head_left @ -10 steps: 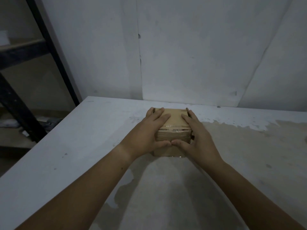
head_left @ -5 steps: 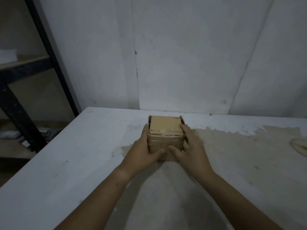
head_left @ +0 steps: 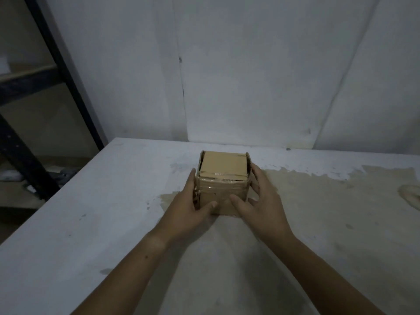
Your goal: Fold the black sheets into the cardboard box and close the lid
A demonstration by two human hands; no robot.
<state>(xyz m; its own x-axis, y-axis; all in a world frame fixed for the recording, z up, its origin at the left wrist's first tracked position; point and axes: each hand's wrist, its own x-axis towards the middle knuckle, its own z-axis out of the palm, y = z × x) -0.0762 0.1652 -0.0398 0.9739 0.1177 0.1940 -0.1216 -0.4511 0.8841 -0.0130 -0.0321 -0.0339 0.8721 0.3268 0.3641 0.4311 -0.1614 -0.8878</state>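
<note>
I see the cardboard box point(head_left: 223, 180) sitting at the centre of the frame on the tabletop point(head_left: 91, 223), lid flat and closed. My left hand point(head_left: 191, 212) cups its left wall, thumb on the front face; my right hand point(head_left: 261, 208) curls loosely beside the right wall, thumb touching the front. The tabletop's far edge meets the wall point(head_left: 250, 76) just behind the box. Bare surface spreads lower left and right.

Dim, bluish, grainy light; soft shadows beneath the forearms, slight blur, and wide-angle bending at the edges.
</note>
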